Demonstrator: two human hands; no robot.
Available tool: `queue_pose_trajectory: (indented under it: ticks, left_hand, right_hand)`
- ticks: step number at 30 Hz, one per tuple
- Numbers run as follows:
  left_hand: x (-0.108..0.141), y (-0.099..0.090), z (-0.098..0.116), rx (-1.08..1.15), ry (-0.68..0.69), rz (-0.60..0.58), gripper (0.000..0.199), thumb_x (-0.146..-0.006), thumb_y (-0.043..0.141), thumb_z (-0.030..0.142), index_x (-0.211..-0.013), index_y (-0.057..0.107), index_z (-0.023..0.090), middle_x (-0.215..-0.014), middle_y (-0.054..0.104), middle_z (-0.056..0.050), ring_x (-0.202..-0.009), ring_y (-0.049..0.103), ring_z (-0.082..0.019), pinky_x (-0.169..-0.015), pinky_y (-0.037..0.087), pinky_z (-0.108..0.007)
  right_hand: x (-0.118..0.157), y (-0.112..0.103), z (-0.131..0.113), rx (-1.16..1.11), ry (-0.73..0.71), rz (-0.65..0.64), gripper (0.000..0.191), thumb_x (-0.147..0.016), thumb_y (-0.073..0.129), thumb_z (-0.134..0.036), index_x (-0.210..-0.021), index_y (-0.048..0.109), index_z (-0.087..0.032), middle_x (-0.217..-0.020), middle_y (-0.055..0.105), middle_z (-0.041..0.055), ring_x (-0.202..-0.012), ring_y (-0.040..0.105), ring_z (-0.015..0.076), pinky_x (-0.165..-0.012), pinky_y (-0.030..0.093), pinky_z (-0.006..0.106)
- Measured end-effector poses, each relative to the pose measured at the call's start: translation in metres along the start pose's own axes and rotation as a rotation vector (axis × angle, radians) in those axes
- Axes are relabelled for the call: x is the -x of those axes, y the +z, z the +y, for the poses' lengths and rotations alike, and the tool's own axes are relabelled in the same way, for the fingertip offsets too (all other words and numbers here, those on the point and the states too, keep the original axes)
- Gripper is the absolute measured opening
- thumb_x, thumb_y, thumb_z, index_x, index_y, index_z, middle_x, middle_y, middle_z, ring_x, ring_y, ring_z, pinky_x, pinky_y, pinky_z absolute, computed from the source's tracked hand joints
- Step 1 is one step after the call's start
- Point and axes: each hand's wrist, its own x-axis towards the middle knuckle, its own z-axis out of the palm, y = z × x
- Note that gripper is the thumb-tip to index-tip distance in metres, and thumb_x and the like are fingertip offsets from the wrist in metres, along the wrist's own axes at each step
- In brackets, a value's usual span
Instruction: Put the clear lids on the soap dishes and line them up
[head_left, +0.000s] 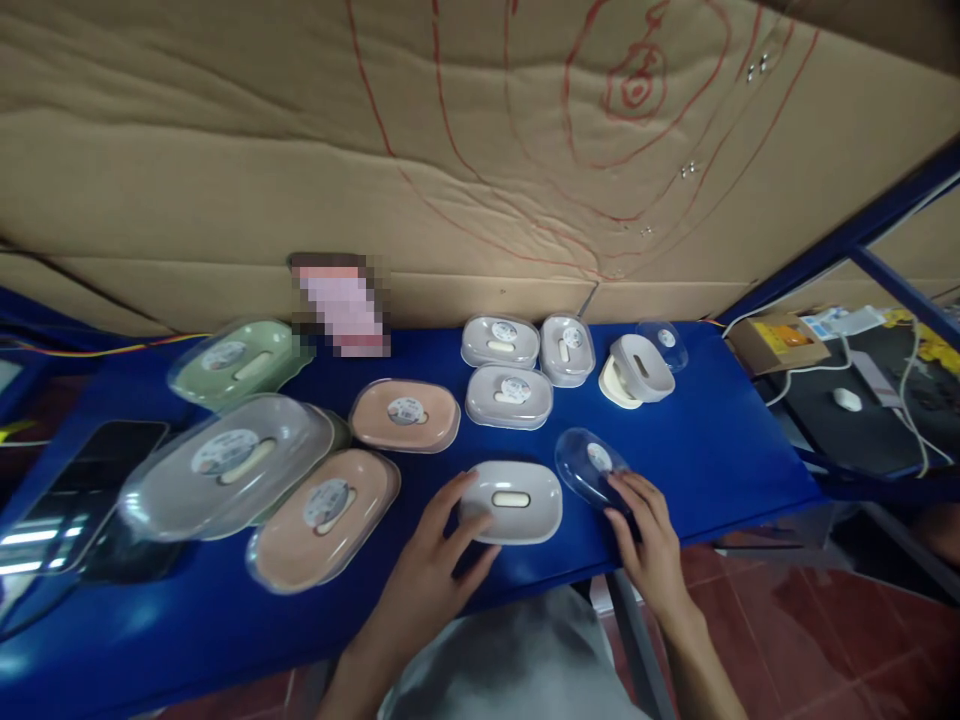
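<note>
My left hand (450,545) rests at the left side of a grey oval box (536,510), its fingers apart and touching the rim. This box has no clear lid on it, and a white piece (511,499) shows in its middle slot. To its right, a clear lid with a round label (589,465) lies tilted on the blue table. The fingers of my right hand (637,525) are on the lid's lower right edge, thumb below, pinching it.
Behind are three lidded grey boxes (510,397), a grey box on a cream part (620,385) and another clear lid (666,340). Peach boxes (405,415), a green box (240,365) and a large clear-lidded box (232,465) stand left on the blue table (720,430).
</note>
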Motion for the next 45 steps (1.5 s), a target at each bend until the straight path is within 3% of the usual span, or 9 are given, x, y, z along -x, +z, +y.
queue_pose_trajectory:
  ticks: [2, 5, 9, 13, 21, 32, 36, 45]
  left_hand:
    - [0.002, 0.001, -0.002, 0.01, -0.022, 0.005, 0.038, -0.102, 0.068, 0.025, -0.139, 0.059, 0.028, -0.161, 0.049, -0.014, -0.146, 0.057, -0.031, -0.116, 0.057, -0.049]
    - [0.005, 0.003, -0.004, 0.044, -0.078, 0.01, 0.063, -0.1, 0.071, 0.029, -0.157, 0.043, 0.029, -0.166, 0.042, -0.018, -0.146, 0.057, -0.032, -0.113, 0.059, -0.049]
    - [0.005, 0.002, -0.005, 0.028, -0.094, -0.021, 0.071, -0.1, 0.072, 0.029, -0.162, 0.038, 0.032, -0.167, 0.043, -0.016, -0.15, 0.053, -0.033, -0.117, 0.054, -0.051]
    - [0.003, 0.003, -0.007, 0.036, -0.124, -0.017, 0.068, -0.099, 0.074, 0.027, -0.159, 0.043, 0.032, -0.165, 0.046, -0.014, -0.148, 0.054, -0.031, -0.117, 0.054, -0.048]
    - [0.002, 0.005, -0.011, 0.067, -0.119, -0.019, 0.06, -0.098, 0.074, 0.03, -0.154, 0.052, 0.033, -0.161, 0.051, -0.012, -0.138, 0.063, -0.027, -0.112, 0.059, -0.044]
    - [0.0, 0.006, -0.008, 0.03, -0.098, -0.027, 0.061, -0.102, 0.069, 0.032, -0.159, 0.045, 0.032, -0.169, 0.045, -0.013, -0.149, 0.054, -0.029, -0.117, 0.055, -0.047]
    - [0.001, 0.006, -0.008, 0.042, -0.103, -0.01, 0.058, -0.103, 0.068, 0.033, -0.157, 0.047, 0.031, -0.167, 0.046, -0.013, -0.146, 0.058, -0.027, -0.115, 0.056, -0.045]
    - [0.001, 0.008, -0.011, 0.072, -0.124, -0.014, 0.06, -0.102, 0.071, 0.032, -0.157, 0.047, 0.033, -0.167, 0.045, -0.013, -0.142, 0.06, -0.027, -0.116, 0.056, -0.046]
  right_hand:
    - [-0.011, 0.009, -0.015, -0.075, -0.078, -0.032, 0.052, -0.108, 0.054, -0.021, -0.159, 0.051, -0.033, -0.14, 0.067, 0.0109, -0.134, 0.062, 0.0312, -0.109, 0.058, 0.055]
    - [-0.028, 0.018, -0.033, -0.127, -0.314, -0.148, 0.056, -0.108, 0.056, -0.019, -0.161, 0.05, -0.034, -0.139, 0.068, 0.0094, -0.135, 0.062, 0.0295, -0.116, 0.055, 0.056]
    - [-0.037, 0.029, -0.043, -0.066, -0.504, -0.272, 0.058, -0.105, 0.064, -0.023, -0.161, 0.05, -0.034, -0.147, 0.066, 0.0086, -0.147, 0.055, 0.03, -0.124, 0.048, 0.057]
    - [-0.034, 0.039, -0.039, -0.006, -0.522, -0.275, 0.058, -0.105, 0.064, -0.022, -0.16, 0.051, -0.037, -0.165, 0.052, 0.007, -0.161, 0.036, 0.0319, -0.123, 0.049, 0.055]
    - [-0.056, 0.033, -0.025, -0.136, -0.498, -0.346, 0.065, -0.103, 0.07, -0.025, -0.163, 0.046, -0.03, -0.163, 0.052, 0.0107, -0.165, 0.025, 0.0341, -0.123, 0.047, 0.06]
    - [-0.071, 0.028, -0.015, -0.092, -0.584, -0.354, 0.081, -0.096, 0.079, -0.025, -0.167, 0.039, -0.034, -0.171, 0.043, 0.0073, -0.163, 0.031, 0.0327, -0.123, 0.049, 0.054]
    - [-0.073, 0.03, -0.011, -0.155, -0.59, -0.37, 0.077, -0.1, 0.075, -0.024, -0.167, 0.039, -0.034, -0.172, 0.041, 0.0067, -0.164, 0.027, 0.0326, -0.124, 0.048, 0.056]
    - [-0.074, 0.034, -0.01, -0.231, -0.569, -0.326, 0.071, -0.102, 0.072, -0.024, -0.165, 0.042, -0.034, -0.168, 0.048, 0.0078, -0.162, 0.033, 0.0328, -0.123, 0.049, 0.057]
